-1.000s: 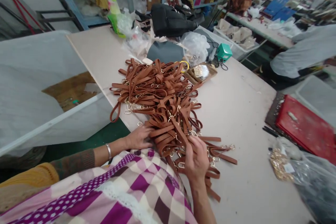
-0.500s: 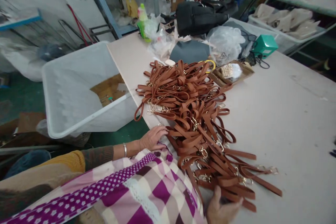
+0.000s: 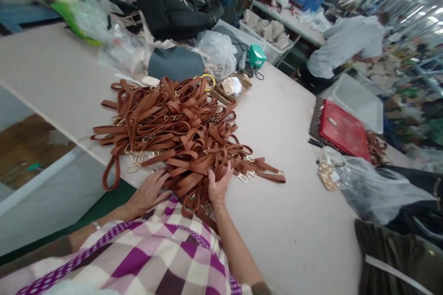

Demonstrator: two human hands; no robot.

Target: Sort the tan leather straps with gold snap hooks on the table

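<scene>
A large tangled heap of brown straps (image 3: 180, 124) with gold-coloured metal clasps lies near the table's front edge. My left hand (image 3: 147, 193) rests flat at the heap's near left side, fingers stretched out by the table edge. Against the right side of the heap stands my right hand (image 3: 219, 186), its fingers spread and its palm touching the straps. A few strap ends with metal rings (image 3: 246, 177) stick out to the right, beyond my right hand. Some straps at the near edge hang close to the checked apron (image 3: 145, 258).
Behind the heap are a small cardboard box (image 3: 230, 87), plastic bags (image 3: 218, 53), a black bag (image 3: 169, 14) and a green box (image 3: 256, 56). At right lie a red folder (image 3: 344, 131) and dark fabric (image 3: 391, 258). A person in grey (image 3: 346, 44) bends over farther back.
The view has turned right. My right hand has moved up and inward against the heap, and the straps on that side are pushed closer together. My left hand stays by the table edge.
</scene>
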